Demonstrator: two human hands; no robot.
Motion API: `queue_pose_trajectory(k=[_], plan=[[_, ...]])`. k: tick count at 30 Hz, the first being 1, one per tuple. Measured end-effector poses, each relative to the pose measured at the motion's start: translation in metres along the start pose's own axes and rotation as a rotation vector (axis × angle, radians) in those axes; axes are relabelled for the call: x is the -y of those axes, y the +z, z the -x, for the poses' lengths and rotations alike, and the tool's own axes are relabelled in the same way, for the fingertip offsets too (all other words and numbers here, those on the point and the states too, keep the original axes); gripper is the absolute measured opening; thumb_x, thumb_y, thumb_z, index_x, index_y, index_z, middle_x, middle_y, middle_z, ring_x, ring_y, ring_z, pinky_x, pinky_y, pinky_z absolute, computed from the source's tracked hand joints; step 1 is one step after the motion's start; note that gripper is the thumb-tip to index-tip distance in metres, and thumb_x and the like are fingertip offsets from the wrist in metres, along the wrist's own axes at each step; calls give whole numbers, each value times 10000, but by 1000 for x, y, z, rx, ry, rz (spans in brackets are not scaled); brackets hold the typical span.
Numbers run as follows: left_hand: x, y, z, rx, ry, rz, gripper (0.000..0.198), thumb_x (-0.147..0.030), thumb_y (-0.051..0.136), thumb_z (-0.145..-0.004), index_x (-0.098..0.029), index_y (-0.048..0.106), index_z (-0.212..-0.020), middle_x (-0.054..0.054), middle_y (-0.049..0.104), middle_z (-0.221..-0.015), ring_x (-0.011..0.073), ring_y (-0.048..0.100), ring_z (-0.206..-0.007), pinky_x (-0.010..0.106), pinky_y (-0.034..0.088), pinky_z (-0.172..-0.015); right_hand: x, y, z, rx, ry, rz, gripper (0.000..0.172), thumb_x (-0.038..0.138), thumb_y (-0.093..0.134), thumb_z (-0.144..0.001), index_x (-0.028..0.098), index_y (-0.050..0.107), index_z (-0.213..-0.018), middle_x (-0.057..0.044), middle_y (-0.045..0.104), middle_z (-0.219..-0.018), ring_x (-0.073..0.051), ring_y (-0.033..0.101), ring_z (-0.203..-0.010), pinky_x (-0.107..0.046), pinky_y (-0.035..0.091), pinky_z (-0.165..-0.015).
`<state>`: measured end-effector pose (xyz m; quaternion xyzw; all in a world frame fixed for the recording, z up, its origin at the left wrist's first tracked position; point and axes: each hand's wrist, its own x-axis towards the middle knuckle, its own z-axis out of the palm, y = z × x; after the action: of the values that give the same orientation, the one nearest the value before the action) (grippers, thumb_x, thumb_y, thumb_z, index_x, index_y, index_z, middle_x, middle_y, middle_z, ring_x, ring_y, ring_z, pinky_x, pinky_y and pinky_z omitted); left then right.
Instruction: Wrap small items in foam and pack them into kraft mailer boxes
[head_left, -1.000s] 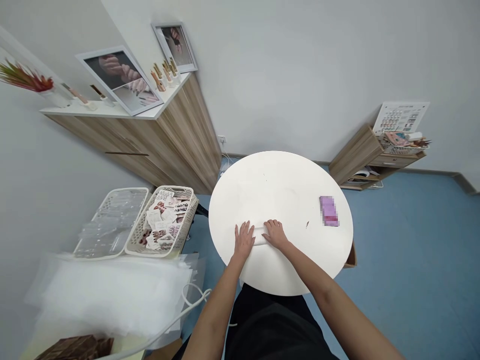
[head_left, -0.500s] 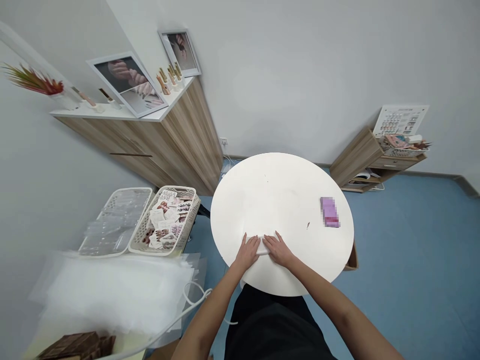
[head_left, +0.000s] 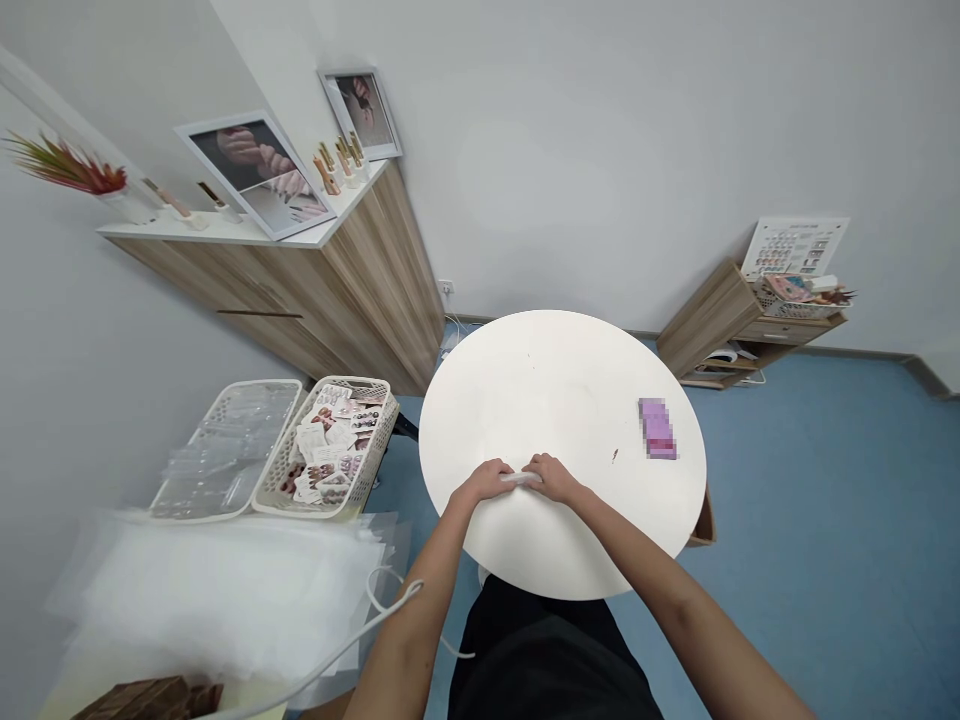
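Observation:
Both my hands rest near the front of a round white table. My left hand and my right hand curl their fingers round the two ends of a small white flat piece that lies between them. Only a narrow strip of that piece shows between the knuckles. A blurred purple packet lies on the table to the right, apart from my hands.
Two white baskets stand at the left: one with clear plastic bags, one with small nail-sample cards. A stack of clear sheets lies at lower left. A wooden cabinet with framed pictures stands behind; a low shelf at right.
My hands lay flat on the white piece before. They have drawn together and their fingers have curled round it, so it looks narrower now.

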<state>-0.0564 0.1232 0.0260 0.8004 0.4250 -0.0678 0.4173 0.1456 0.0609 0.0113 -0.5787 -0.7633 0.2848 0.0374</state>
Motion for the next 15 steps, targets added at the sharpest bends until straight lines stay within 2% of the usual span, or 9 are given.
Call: queue_pose_trajectory(k=[6,9,12,15], plan=[[3,3,-5,-253,-42,-62,338,-276,474,-875,-223,618,-1176,51,697,-1112,232,635,-1026,335,476,-892,-6,-9,-26,-40,163,-68,273,337,562,-907,223,585,-1154,-40,666,-923,-195,598,-846,-292,422,-748],[8,12,-7,-288,-73,-103,412,-205,474,-860,-183,548,-1265,108,643,-1209,268,589,-1122,403,441,-979,-10,-5,-36,-85,162,-64,264,307,582,-888,222,583,-1138,-53,646,-1012,-208,582,-927,-304,433,-783],[12,24,-8,-396,-56,-212,521,-150,473,-829,-171,461,-1349,148,559,-1316,300,509,-1235,493,346,-1085,-14,0,-43,-135,143,-32,259,292,598,-877,219,607,-1125,-75,616,-1114,-232,551,-1027,-331,441,-846],[13,37,-8,-507,34,-370,645,-135,459,-815,-196,334,-1445,145,437,-1462,309,379,-1367,560,211,-1156,-16,5,-46,-158,159,3,294,303,617,-867,212,612,-1147,-93,599,-1178,-250,537,-1081,-365,446,-897]])
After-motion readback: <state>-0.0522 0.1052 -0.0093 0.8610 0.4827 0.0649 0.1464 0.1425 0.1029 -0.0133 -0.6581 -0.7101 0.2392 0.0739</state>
